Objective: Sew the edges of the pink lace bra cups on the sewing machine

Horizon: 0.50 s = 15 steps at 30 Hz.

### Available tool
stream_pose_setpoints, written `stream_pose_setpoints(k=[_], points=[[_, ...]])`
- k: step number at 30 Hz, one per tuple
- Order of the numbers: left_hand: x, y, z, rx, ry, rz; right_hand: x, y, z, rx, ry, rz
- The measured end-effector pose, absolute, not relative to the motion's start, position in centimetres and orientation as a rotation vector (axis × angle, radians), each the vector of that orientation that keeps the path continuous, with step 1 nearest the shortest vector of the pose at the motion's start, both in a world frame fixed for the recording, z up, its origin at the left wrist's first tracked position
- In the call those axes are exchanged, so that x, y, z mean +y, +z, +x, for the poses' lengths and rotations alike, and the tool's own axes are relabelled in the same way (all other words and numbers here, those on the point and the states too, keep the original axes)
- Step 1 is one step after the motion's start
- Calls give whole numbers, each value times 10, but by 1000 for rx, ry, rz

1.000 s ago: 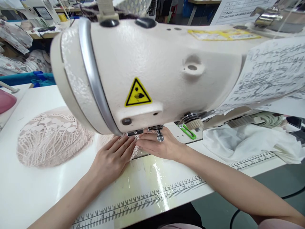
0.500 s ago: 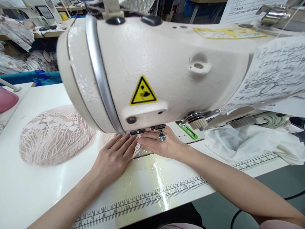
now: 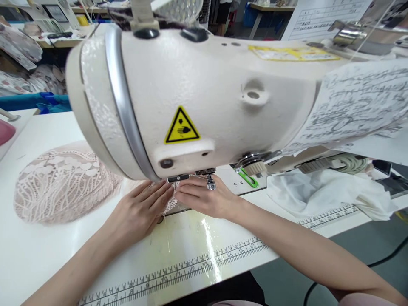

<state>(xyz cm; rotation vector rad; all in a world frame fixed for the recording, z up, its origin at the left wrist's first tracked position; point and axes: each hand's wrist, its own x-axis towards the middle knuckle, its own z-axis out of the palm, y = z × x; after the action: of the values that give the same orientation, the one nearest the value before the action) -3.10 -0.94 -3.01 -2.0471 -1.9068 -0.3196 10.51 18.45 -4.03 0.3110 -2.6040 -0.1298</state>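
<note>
Pale pink lace fabric (image 3: 171,205) lies under the head of a white sewing machine (image 3: 210,85). My left hand (image 3: 137,210) rests on it palm down, fingers stretched out flat. From the other side, my right hand (image 3: 207,197) closes its fingers on the lace, the fingertips close to those of my left hand. The machine head hides the needle and presser foot, along with part of the lace. More of the patterned lace (image 3: 60,187) spreads over the table to the left.
A measuring tape (image 3: 178,272) runs along the table's front edge. Green thread snips (image 3: 249,177) lie beyond my right wrist, and white cloth (image 3: 318,191) sits at the right. Papers with writing (image 3: 353,102) hang on the machine. Left stands a pink object (image 3: 5,132).
The view has shifted slightly, so the machine appears farther left and a little lower. My hands stay at the lace, with the left drawn slightly leftward and more lace showing between them.
</note>
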Motion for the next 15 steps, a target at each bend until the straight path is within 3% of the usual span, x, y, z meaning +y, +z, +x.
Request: stream_pose_setpoints(k=[15], points=[[-11, -27, -45, -1833, -224, -2068, 181, -50, 92, -2528, 17, 471]])
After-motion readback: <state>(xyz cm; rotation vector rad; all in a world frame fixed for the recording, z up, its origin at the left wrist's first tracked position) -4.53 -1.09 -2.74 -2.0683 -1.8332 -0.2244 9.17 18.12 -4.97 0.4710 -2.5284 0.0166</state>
